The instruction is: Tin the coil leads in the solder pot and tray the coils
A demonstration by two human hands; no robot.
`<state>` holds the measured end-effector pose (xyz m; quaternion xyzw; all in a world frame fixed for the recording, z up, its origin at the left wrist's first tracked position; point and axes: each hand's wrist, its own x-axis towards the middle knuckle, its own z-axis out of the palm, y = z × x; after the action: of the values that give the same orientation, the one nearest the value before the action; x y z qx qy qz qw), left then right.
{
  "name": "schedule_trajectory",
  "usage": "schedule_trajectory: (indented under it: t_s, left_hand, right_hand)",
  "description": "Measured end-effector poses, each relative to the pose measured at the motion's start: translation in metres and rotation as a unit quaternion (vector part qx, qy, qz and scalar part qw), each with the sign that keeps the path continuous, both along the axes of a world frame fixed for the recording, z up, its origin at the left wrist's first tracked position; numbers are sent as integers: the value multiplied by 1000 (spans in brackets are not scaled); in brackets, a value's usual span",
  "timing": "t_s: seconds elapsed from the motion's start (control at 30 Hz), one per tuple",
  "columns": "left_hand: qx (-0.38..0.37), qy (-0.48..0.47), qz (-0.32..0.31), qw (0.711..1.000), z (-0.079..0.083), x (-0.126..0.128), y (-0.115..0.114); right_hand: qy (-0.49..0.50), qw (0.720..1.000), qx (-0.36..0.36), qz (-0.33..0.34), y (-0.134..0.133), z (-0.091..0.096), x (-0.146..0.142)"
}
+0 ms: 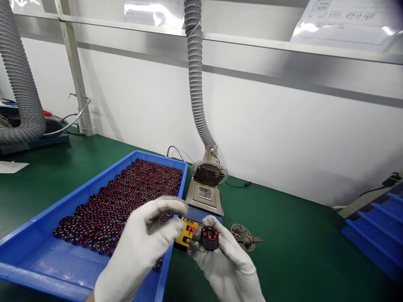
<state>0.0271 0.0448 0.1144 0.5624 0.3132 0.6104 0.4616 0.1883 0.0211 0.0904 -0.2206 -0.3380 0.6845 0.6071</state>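
My right hand point(225, 260), in a white glove with darkened fingertips, pinches a small round black motor part point(210, 239) with red showing around its open top. To its left, my gloved left hand point(147, 243) is raised over the right edge of a blue tray point(78, 195). Its thumb and forefinger curve apart, and I see nothing between them. Many small ring-shaped motor parts point(126, 201) in black, red and copper tones lie packed together in the tray. Just behind my hands is a yellow-fronted device point(181, 240) with a red lit display, partly hidden by my fingers.
A metal stand with a round grille point(209, 174) sits behind the device, under a grey flexible duct point(197, 75). A round metal piece point(243, 235) lies right of my hands on the green table point(292, 239). Blue bins point(378, 235) stand at far right.
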Motion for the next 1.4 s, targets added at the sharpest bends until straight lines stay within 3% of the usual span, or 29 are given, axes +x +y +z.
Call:
schedule_trajectory:
  t_s: [0.07, 0.13, 0.23, 0.33, 0.43, 0.5, 0.6, 0.67, 0.73, 0.8, 0.87, 1.0, 1.2, 1.4]
  left_hand:
    - [-29, 81, -61, 994, 6, 4, 0]
    - [-26, 104, -103, 989, 11, 10, -1]
    - [24, 62, -86, 994, 9, 14, -4]
    - [54, -30, -40, 997, 3, 8, -8]
    - [2, -92, -21, 996, 0, 5, -9]
    - [-57, -74, -87, 992, 1, 9, -7]
    - [-117, -65, -173, 976, -2, 25, -4]
    - [-129, -97, -154, 975, -7, 33, -2]
    - [-115, -148, -106, 977, -10, 35, 0]
    - [-82, -200, -50, 975, -10, 30, 1]
    - [-71, -194, -21, 978, -6, 23, 2]
    - [-123, -74, -87, 986, 0, 20, 1]
    - [-71, -188, -14, 980, -3, 24, -3]
    - [-136, -83, -85, 984, 6, 18, -2]
  right_hand:
    - [-16, 1000, 2, -24, 0, 0, -1]
    - [-36, 998, 12, -55, 1, -1, -3]
    - [-55, 994, 44, -86, 3, -4, -6]
    - [-123, 966, 147, -172, 6, -9, -8]
    - [-234, 868, 274, -342, 7, -17, -12]
    - [-301, 777, 342, -434, 7, -24, -17]
    - [-394, 647, 395, -519, 5, -32, -26]
    - [-428, 600, 404, -542, 3, -34, -30]
    - [-428, 594, 409, -545, 4, -33, -30]
    - [-403, 615, 395, -551, 5, -30, -29]
    - [-375, 635, 371, -564, 7, -28, -28]
    - [-365, 639, 387, -556, 9, -28, -26]
    - [-388, 626, 417, -533, 9, -33, -25]
    - [-404, 627, 418, -519, 9, -33, -22]
